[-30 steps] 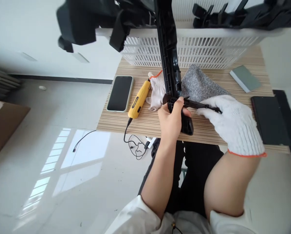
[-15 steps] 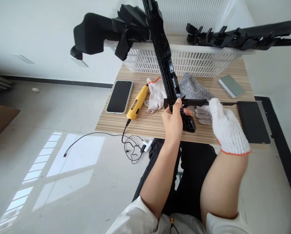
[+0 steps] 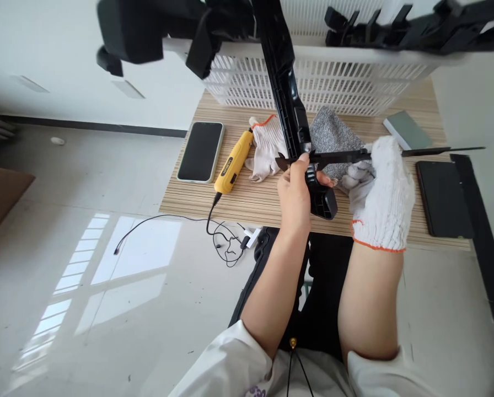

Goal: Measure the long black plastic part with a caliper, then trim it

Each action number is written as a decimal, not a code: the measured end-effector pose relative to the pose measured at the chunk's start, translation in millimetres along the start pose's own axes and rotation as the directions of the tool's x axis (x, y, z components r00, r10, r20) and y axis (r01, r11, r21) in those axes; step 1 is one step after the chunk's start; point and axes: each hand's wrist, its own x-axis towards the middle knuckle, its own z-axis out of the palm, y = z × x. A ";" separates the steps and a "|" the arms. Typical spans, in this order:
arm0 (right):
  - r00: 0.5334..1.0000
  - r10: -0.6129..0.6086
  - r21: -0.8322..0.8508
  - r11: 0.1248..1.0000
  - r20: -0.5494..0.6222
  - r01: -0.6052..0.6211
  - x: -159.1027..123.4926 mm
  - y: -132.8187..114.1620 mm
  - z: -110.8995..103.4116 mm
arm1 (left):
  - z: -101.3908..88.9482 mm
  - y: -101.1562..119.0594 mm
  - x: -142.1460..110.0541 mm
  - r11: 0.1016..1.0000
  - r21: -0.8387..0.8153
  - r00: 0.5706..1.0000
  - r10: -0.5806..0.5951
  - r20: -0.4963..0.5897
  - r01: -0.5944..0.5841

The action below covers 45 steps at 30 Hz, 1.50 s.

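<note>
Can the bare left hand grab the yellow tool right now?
Probably not without letting go: the left hand is holding the long black plastic part, though the yellow corded tool lies uncovered nearby.

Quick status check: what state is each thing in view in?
Left hand: bare, gripping the long black part
Right hand: gloved, closed around the thin black strip
Long black part: held, slanted
Thin black strip: held, crosswise
Yellow tool: lying, cord attached; running unclear
Phone: face up, screen dark
Spare glove: unworn, crumpled
Grey cloth: crumpled
White basket: upright, black pieces across its rim
Dark slab: lying flat
Green block: lying flat
</note>
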 end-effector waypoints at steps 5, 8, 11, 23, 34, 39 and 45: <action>0.996 -0.049 -0.055 0.997 -0.075 0.045 -5.0 -5.3 4.9 | -6.1 0.7 1.6 0.998 0.007 0.996 -0.055 0.068 0.055; 0.983 -0.103 -0.091 0.992 -0.151 0.090 -3.2 -5.6 6.6 | -9.8 3.6 0.5 0.994 -0.005 0.984 -0.106 0.147 0.108; 0.975 -0.128 -0.077 0.990 -0.179 0.116 0.2 -5.2 5.6 | -12.8 5.9 -1.1 0.991 0.049 0.971 -0.131 0.198 0.124; 0.957 -0.030 -0.181 0.983 -0.289 -0.024 4.7 -7.2 6.4 | -14.1 -5.7 -3.2 0.955 0.273 0.987 0.084 0.134 -0.118; 0.937 0.248 -0.146 0.946 -0.246 -0.289 9.9 -5.8 -2.6 | -12.5 -4.4 0.7 0.903 0.409 0.991 0.110 0.077 -0.132; 0.955 0.239 -0.116 0.958 -0.175 -0.261 12.8 0.8 -10.6 | -15.1 -3.7 -2.4 0.918 0.362 0.987 0.142 0.073 -0.159; 0.965 0.251 -0.113 0.959 -0.079 -0.259 10.2 5.3 -11.7 | -18.4 -2.5 -2.5 0.906 0.388 0.986 0.166 0.034 -0.166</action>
